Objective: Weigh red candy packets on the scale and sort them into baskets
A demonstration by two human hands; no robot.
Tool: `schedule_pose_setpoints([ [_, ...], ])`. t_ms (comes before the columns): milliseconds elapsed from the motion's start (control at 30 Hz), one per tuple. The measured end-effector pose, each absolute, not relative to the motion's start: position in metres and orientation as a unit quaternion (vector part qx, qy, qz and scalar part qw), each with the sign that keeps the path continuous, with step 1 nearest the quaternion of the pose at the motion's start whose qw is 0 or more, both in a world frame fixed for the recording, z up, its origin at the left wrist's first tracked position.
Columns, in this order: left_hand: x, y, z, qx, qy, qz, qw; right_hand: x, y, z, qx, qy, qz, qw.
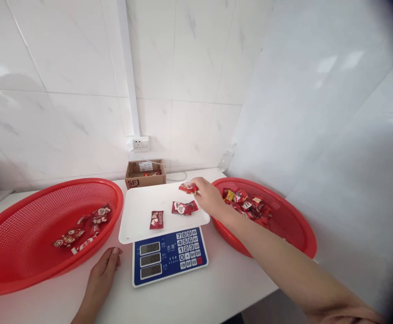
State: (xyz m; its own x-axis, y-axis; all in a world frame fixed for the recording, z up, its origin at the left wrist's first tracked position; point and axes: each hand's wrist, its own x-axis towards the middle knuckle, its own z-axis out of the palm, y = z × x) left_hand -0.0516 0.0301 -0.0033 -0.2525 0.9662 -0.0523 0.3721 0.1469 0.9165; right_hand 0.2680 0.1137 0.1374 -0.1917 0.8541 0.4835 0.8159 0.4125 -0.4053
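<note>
My right hand [208, 196] is closed on a red-wrapped snack packet [187, 187], pinched above the far right part of the scale's white tray [135, 209]. On that tray lies a dark red packet [156, 219], and to its right a second packet [180, 208] partly overlaps another red one. The blue front panel of the digital scale [169, 256] carries lit displays and a keypad. Left of the scale, my left hand [101, 274] rests on the table, fingers curled together, with nothing visible in it.
Red plastic baskets stand on both sides: the left basket [24, 211] holds several packets, the right basket [300, 229] a larger heap. Behind the scale are a small cardboard box [145, 181] with packets inside and a wall socket [138, 144]. All this stands on a white table [182, 299] against tiled walls.
</note>
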Motion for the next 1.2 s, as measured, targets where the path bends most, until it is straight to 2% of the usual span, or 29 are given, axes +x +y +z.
schedule_pose_setpoints([
  [167,-0.047,0.027,0.002,0.508,0.660,0.433,0.344,0.242,0.102,0.134,-0.469,-0.843,0.167,0.204],
  [333,-0.049,0.028,-0.002,0.511,0.650,0.435,0.357,0.250,0.096,0.126,-0.544,-0.818,0.110,0.148],
  [433,-0.051,0.029,-0.005,0.517,0.647,0.429,0.362,0.249,0.099,0.114,-0.533,-0.830,0.103,0.129],
  [700,-0.047,0.025,0.004,0.525,0.663,0.412,0.340,0.237,0.101,0.102,-0.506,-0.847,0.099,0.132],
  [900,-0.047,0.025,0.003,0.530,0.655,0.418,0.339,0.246,0.092,0.105,-0.504,-0.823,0.157,0.208],
  [1067,-0.049,0.027,-0.001,0.526,0.655,0.416,0.350,0.250,0.091,0.103,-0.496,-0.824,0.178,0.210],
  [1200,-0.049,0.026,0.000,0.525,0.653,0.418,0.351,0.252,0.098,0.101,-0.515,-0.819,0.148,0.207],
])
